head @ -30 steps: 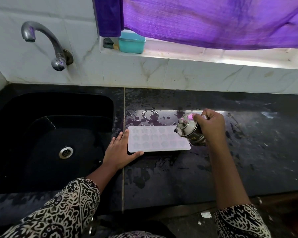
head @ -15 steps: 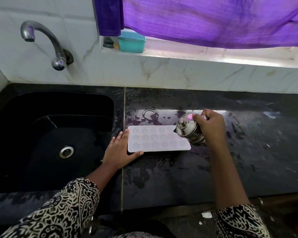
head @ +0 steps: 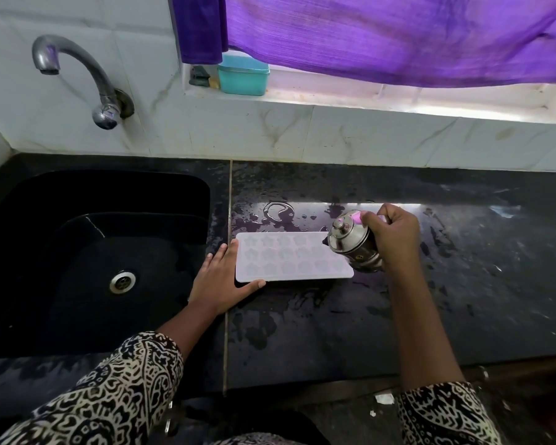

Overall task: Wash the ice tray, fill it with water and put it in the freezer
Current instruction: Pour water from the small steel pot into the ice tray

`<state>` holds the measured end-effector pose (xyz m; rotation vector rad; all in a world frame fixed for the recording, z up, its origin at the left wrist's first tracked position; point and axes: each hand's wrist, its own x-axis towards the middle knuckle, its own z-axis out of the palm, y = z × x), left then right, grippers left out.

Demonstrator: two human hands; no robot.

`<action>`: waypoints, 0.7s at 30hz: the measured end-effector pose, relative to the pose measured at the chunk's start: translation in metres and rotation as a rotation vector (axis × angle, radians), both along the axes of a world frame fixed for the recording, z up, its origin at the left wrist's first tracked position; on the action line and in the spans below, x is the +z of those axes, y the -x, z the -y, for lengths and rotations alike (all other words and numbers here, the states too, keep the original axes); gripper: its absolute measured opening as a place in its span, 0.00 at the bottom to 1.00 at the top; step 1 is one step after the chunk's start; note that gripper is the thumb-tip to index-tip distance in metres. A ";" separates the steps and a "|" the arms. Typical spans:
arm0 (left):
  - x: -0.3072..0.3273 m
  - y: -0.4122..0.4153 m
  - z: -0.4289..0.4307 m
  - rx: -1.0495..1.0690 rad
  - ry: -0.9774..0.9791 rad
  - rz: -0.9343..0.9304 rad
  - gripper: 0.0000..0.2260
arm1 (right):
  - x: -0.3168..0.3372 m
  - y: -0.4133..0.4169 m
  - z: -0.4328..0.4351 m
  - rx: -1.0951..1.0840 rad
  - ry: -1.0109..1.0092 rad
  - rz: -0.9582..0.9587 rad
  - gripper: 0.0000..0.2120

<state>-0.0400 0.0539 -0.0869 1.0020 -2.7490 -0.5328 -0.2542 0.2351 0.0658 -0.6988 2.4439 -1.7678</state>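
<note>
Lying flat on the wet black table, the ice tray is a pale, whitish rectangle with rows of small flower- or star-shaped hollows; whether they hold water cannot be told. It sits near the table's left end, just right of the seam that parts the table from the sink, its long sides running along the table.

The left hand is spread flat, palm down, across that seam; its fingers press against the tray's left short edge and the thumb lies along the tray's near left corner. The right hand is closed round a small shiny steel pot with a knobbed lid, tipped with its spout toward the tray's far right corner and overlapping that corner. A bit of pink shows at the top of the pot under the fingers. No brand, label or writing can be read on the tray or the pot.

Water drops and a ring-shaped puddle lie on the table just behind the tray. To the right of the right hand the table runs bare and streaked toward its right end; in front of the tray it is bare up to the front edge. The sink is dark, with a metal drain, and a curved tap juts from the tiled wall above it. On the window ledge stands a teal box under a purple curtain.
</note>
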 end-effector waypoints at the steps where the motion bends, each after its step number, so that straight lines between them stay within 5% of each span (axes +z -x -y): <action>1: 0.000 0.000 0.000 0.001 0.000 0.000 0.53 | 0.000 0.000 -0.001 -0.013 0.024 0.032 0.16; 9: 0.001 0.000 -0.001 0.005 -0.002 0.005 0.53 | -0.004 0.003 -0.007 -0.082 0.145 0.204 0.16; 21: 0.002 0.000 -0.002 0.010 -0.003 0.025 0.56 | -0.005 -0.007 0.001 0.025 -0.060 -0.068 0.21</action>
